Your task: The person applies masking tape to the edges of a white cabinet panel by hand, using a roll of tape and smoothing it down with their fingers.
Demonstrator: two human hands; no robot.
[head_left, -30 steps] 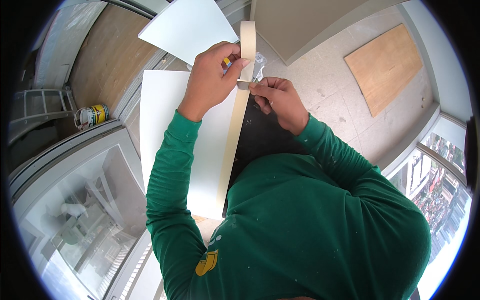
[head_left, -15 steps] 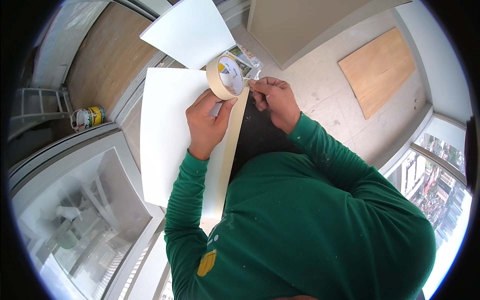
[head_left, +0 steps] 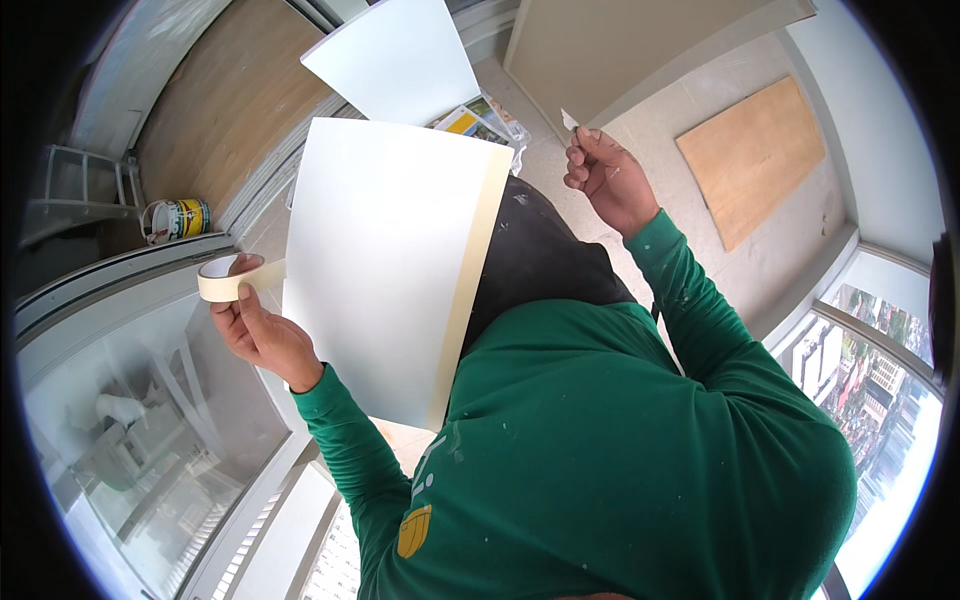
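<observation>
A white board (head_left: 385, 260) lies tilted across my lap. A pale yellow strip of masking tape (head_left: 475, 270) runs down its right edge. My left hand (head_left: 262, 338) is out past the board's left side, its fingers closed round a roll of masking tape (head_left: 224, 288). A short loose end of tape sticks out from the roll toward the board. My right hand (head_left: 612, 180) is raised to the right of the board, apart from it. Its thumb and fingers pinch a small whitish pointed piece (head_left: 569, 120) whose kind I cannot make out.
Another white panel (head_left: 395, 60) stands beyond the board, with printed packaging (head_left: 480, 120) beside it. A wooden sheet (head_left: 755, 160) lies on the tiled floor at right. At left are a paint bucket (head_left: 180, 220), a ladder (head_left: 85, 190) and a glass door (head_left: 150, 430).
My hands have moved apart: the left carried the tape roll off the board to the left, the right rose away to the right with the small whitish piece.
</observation>
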